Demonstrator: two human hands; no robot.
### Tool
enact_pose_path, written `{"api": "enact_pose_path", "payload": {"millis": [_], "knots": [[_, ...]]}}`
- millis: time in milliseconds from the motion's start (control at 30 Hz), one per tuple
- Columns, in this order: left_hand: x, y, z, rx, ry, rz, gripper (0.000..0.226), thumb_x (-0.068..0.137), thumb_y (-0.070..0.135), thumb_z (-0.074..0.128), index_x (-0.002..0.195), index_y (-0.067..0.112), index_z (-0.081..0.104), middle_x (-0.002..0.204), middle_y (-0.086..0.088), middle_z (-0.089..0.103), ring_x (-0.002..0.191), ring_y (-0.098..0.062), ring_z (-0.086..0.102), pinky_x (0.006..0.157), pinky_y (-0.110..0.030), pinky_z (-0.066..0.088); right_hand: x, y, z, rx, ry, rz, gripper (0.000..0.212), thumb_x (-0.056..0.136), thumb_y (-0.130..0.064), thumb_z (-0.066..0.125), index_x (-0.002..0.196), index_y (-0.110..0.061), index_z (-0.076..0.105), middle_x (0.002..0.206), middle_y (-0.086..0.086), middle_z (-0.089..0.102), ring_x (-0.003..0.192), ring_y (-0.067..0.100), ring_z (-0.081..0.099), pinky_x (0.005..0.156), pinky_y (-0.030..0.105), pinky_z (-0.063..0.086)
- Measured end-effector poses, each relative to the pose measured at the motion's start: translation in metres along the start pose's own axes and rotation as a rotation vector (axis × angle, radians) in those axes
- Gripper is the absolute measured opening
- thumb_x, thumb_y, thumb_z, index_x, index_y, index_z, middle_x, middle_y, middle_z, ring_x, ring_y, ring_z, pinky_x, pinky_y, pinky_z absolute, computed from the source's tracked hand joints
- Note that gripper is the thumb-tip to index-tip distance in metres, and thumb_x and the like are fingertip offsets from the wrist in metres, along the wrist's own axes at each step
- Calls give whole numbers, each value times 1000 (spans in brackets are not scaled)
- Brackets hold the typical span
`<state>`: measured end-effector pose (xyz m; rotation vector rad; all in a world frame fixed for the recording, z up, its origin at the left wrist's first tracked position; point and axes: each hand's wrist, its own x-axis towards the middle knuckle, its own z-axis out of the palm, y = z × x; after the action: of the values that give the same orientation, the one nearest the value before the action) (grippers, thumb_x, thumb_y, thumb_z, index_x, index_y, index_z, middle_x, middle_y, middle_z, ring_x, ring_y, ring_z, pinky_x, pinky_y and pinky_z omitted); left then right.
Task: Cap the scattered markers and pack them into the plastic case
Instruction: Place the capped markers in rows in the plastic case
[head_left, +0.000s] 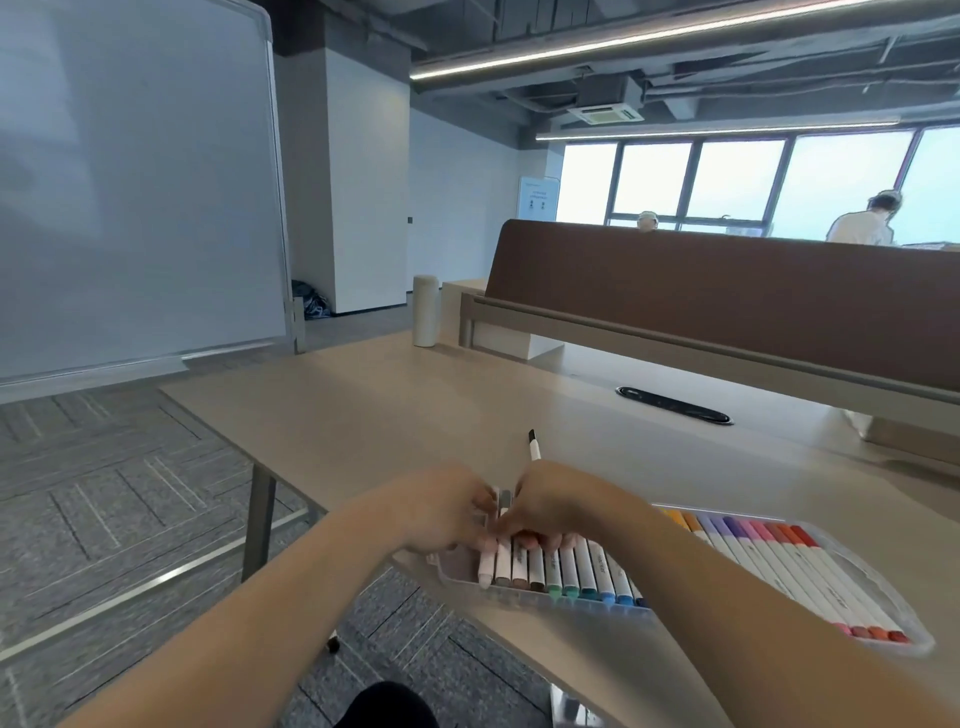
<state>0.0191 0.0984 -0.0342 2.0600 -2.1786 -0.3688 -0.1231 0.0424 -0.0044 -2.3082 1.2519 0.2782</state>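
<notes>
Markers (587, 569) lie side by side in a shallow case (924, 644) of cloudy, translucent plastic with rounded corners. The case sits on the near edge of a smooth beige desk (415, 415). Each marker is a slim white barrel with a coloured cap at each end. The caps run from pale pinks and browns at the left through greens and blues to oranges, purples and reds at the right. Their long axes point away from the person and lean a little left. The small dark print on the barrels is too small to read.

Both hands meet over the case's left end. The right hand (558, 504) curls over the far caps and pinches a grey marker (505, 501). The left hand (447, 512) has curled fingers at that same marker; I cannot tell whether it grips or only touches.

A loose marker (533, 447) with a black cap lies just beyond the hands, pointing away.
</notes>
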Motion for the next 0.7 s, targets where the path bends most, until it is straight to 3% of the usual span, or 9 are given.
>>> {"api": "enact_pose_path", "payload": {"millis": [67, 100, 233, 433, 567, 700], "knots": [[7, 1, -2, -54, 36, -6, 30, 91, 30, 61, 118, 20, 68, 113, -5, 70, 70, -21, 70, 75, -40, 58, 1, 7, -4, 60, 2, -44, 29, 89, -28, 64, 67, -9, 63, 62, 8, 57, 46, 16, 44, 46, 23, 37], [10, 1, -2, -88, 77, -5, 28, 94, 22, 56, 119, 19, 68, 113, -4, 69, 66, -20, 70, 74, -39, 58, 2, 11, -8, 98, 0, -68, 26, 88, -28, 64, 72, -8, 66, 67, 10, 59, 45, 15, 44, 44, 21, 36], [28, 3, -1, -191, 273, -30, 34, 95, 7, 47, 111, 22, 72, 114, 6, 69, 104, -11, 63, 94, -29, 50, 12, 26, -26, 151, 102, -42, 23, 90, -24, 66, 78, -6, 70, 61, 4, 63, 40, 10, 47, 45, 19, 41], [62, -1, 0, -428, 332, -81, 23, 95, 12, 54, 109, 22, 68, 100, 9, 67, 90, -5, 59, 87, -23, 47, 73, 43, -33, 86, 394, 104, 19, 88, -20, 69, 77, -6, 62, 74, 8, 65, 61, 19, 58, 66, 30, 53], [83, -6, -3, -407, 335, -67, 24, 95, 12, 56, 114, 17, 69, 107, 3, 68, 94, -8, 60, 71, -9, 40, 97, 45, -37, 91, 419, 152, 32, 86, -30, 73, 68, -12, 53, 67, 4, 57, 63, 18, 56, 62, 29, 46], [93, -9, -1, -364, 334, -72, 24, 96, 18, 54, 116, 22, 67, 111, 7, 67, 98, -6, 59, 74, -14, 40, 111, 47, -35, 104, 407, 195, 31, 83, -34, 75, 72, -14, 54, 70, 3, 56, 63, 17, 53, 56, 27, 39]]}}
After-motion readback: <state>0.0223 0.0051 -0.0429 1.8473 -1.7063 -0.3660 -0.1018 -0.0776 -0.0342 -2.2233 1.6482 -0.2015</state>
